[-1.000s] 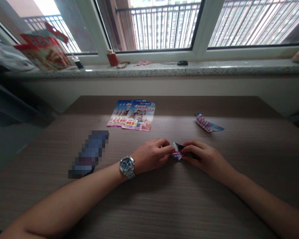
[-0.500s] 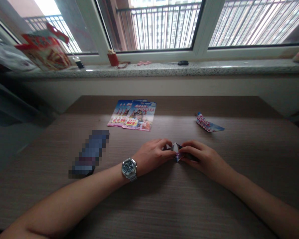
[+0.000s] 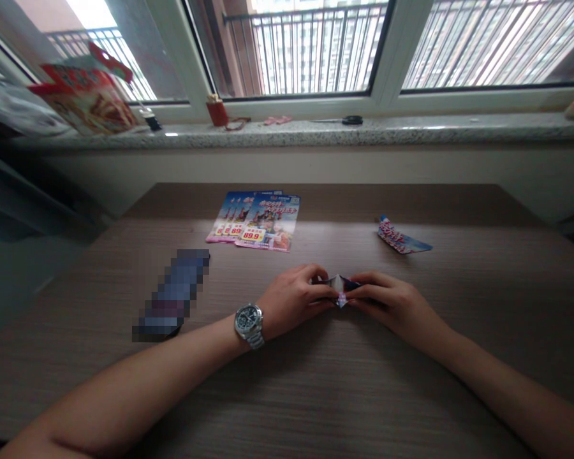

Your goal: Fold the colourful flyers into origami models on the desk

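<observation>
A small piece of folded paper (image 3: 338, 284), pale inside with dark and purple print outside, stands between my hands just over the tabletop. My left hand (image 3: 297, 294) pinches its left side, fingers curled and thumb toward the middle. On the right side my right hand (image 3: 387, 301) grips it, fingers and thumb pressed together. Much of the paper is hidden behind the fingers. Beyond my right hand lies a folded flyer strip (image 3: 400, 238), blue with pink-red print. Several flat flyers (image 3: 268, 222) overlap beyond my left hand.
A phone (image 3: 175, 293) with a blurred screen rests left on the wooden table (image 3: 287, 395), near my left forearm. On the granite sill (image 3: 402, 134) are scissors (image 3: 351, 120), a red container (image 3: 217, 111), pink scraps (image 3: 277, 120), a small dark bottle (image 3: 150, 120) and a red food bag (image 3: 90, 99).
My fingers have shifted slightly on the folded paper, and more of its dark right flap shows. The right hand's fingers lie a little flatter. The other things have stayed put.
</observation>
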The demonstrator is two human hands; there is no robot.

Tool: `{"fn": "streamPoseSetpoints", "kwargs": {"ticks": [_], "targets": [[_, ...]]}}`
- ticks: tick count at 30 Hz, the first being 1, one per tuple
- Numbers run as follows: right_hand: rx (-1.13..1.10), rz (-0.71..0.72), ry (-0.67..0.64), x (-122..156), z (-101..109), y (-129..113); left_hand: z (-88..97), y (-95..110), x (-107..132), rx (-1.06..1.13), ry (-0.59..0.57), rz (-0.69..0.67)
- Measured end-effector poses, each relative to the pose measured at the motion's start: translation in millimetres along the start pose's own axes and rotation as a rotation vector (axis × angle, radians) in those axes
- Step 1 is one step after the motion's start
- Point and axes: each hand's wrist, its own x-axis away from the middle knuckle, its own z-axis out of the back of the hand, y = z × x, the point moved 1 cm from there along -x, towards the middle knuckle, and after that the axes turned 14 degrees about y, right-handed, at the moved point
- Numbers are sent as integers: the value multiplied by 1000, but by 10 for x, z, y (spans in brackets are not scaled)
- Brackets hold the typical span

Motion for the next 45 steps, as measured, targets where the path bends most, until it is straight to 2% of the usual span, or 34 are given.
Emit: {"fn": "streamPoseSetpoints", "kwargs": {"ticks": [6,14,21,28,34,45], "targets": [[-28,-31,28,-35,4,-32,-11,2,1,67,-22,53],[-49,-42,44,-16,8,-8,-47,-24,-1,227,57,128],[-49,-64,17,-41,18,-24,-40,-23,-30,315,49,170],[-65,-108,16,-57,13,-52,-33,-2,-24,402,52,338],[-50,-251,50,-5,-23,-18,0,-15,-39,356,46,319],[-2,-66,41,-34,-35,-23,-69,-59,-64,238,123,241]]}}
